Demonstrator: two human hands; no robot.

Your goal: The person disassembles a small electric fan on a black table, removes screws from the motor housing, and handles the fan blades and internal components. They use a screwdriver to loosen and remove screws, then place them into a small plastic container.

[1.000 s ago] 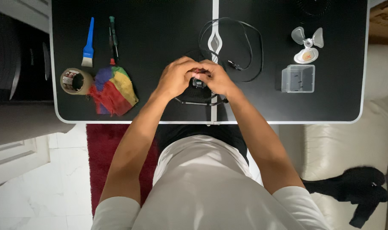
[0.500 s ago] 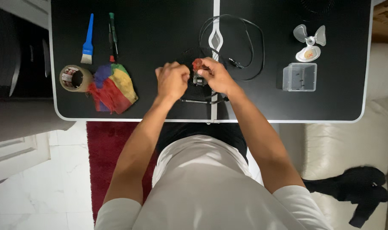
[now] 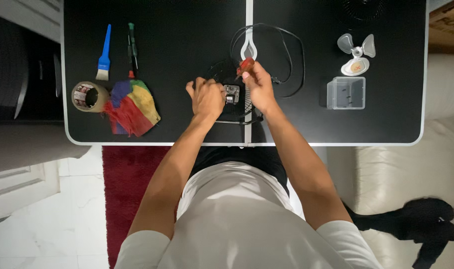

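Both hands have drifted apart since the earlier frames, uncovering the small metal motor block (image 3: 232,93) between them near the worktop's (image 3: 187,30) front edge, mid-width. Right hand (image 3: 257,84) grip closed around a red-handled screwdriver (image 3: 244,65), handle poking out above the fingers; tip hidden, can't tell if it touches the motor. Left hand (image 3: 207,96) grip curled tight on the black fan housing (image 3: 218,69) just left of the motor; what exactly the fingers pinch is hidden under the hand. Black cable (image 3: 286,50) loops behind the hands toward the back edge, its ends hard to trace against the dark top. Left side: tape roll (image 3: 89,96), multicoloured cloth (image 3: 132,104), blue brush (image 3: 104,55), green-tipped tool (image 3: 132,45). Right side: white fan blade (image 3: 356,50) on a round cap, clear plastic box (image 3: 346,92) just in front of it. Black grille (image 3: 361,6) cut off at back edge.
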